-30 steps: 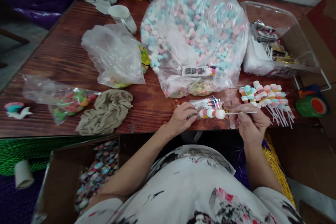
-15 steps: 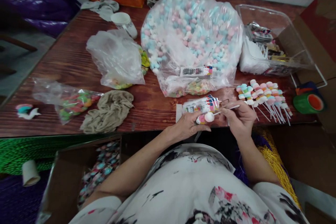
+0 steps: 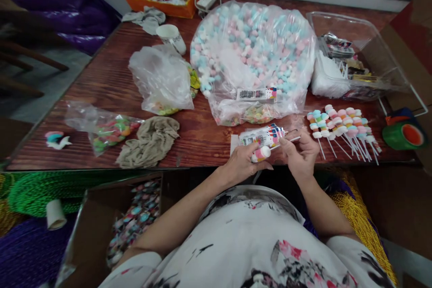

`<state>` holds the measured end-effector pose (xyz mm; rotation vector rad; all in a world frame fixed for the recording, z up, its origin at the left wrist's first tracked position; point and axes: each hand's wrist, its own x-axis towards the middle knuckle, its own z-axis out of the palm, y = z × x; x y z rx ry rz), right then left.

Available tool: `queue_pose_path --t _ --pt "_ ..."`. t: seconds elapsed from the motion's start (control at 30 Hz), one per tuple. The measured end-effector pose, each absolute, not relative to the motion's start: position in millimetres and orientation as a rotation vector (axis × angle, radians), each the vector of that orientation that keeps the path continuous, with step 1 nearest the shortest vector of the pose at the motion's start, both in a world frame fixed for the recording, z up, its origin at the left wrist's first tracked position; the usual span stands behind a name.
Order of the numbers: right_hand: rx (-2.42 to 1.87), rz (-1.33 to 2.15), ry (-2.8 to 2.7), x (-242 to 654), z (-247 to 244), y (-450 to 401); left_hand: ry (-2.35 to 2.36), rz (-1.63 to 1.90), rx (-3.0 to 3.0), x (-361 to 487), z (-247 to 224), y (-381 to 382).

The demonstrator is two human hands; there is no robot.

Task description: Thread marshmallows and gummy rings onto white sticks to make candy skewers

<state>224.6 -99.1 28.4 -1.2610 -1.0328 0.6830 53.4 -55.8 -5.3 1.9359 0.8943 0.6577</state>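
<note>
My left hand [image 3: 242, 161] grips the marshmallow end of a marshmallow skewer [image 3: 260, 153], a short stack of white, pink and yellow pieces. My right hand [image 3: 299, 149] pinches the skewer's thin white stick near its tip. Both hands hover at the near edge of the dark wooden table [image 3: 101, 81]. Just beyond the left hand lies a small stack of printed wrapper sleeves [image 3: 261, 135]. To the right of my right hand lies a row of several finished marshmallow skewers [image 3: 340, 123].
A big clear bag of pastel marshmallows [image 3: 253, 49] fills the table's middle. Smaller bags of coloured candy [image 3: 108, 129] and a beige cloth [image 3: 151, 140] lie left. A clear plastic tub [image 3: 357, 63] and green tape roll [image 3: 403, 136] stand right. An open cardboard box [image 3: 111, 229] sits by my lap.
My hands have drawn closer together and nearer to my body. The skewer has tilted, and the marshmallows now sit deeper in my left hand. The view has shifted slightly left.
</note>
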Motion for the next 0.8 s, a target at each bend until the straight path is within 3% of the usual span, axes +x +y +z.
queue_pose_path --t 0.2,0.47,0.8 --pt "-1.253 0.817 -1.290 200 10 -100 0.858 0.614 1.646 55 5 -62" --pt "-1.088 1.060 -1.193 213 13 -85 0.684 0.383 1.038 28 17 -54" --pt "-0.997 0.993 -1.275 192 1 -81 0.934 0.861 0.739 35 0 -67"
